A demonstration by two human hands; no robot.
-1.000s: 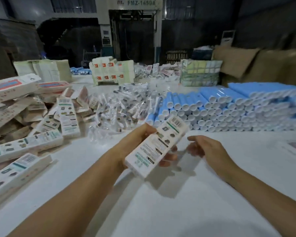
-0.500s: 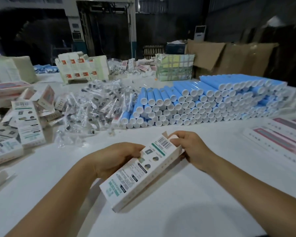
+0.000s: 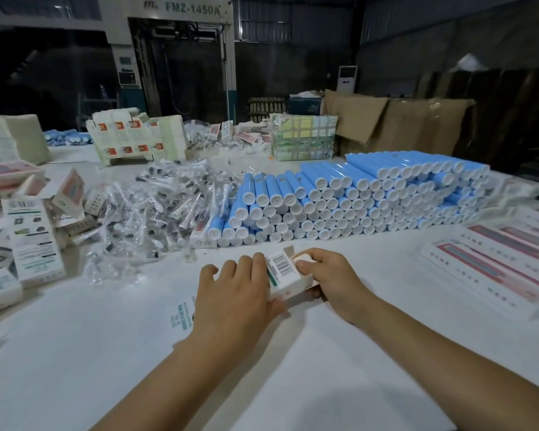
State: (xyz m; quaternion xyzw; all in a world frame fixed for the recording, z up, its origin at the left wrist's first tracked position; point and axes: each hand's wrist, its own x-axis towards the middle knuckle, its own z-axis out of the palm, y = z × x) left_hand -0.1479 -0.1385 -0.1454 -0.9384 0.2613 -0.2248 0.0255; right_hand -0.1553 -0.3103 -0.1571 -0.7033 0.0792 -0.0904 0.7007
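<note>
White cardboard box point(image 3: 281, 270) with a barcode, its end flap open; left hand point(image 3: 231, 293) wraps it, right hand point(image 3: 330, 279) pinches the end.

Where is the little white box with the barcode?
Mid head view: the left hand grips the box, the right hand pinches its open end, blue tubes stacked just behind.

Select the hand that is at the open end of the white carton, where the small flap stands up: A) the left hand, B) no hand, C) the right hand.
C: the right hand pinches the open end of the white carton beside the raised flap, while the left hand holds its middle.
</note>
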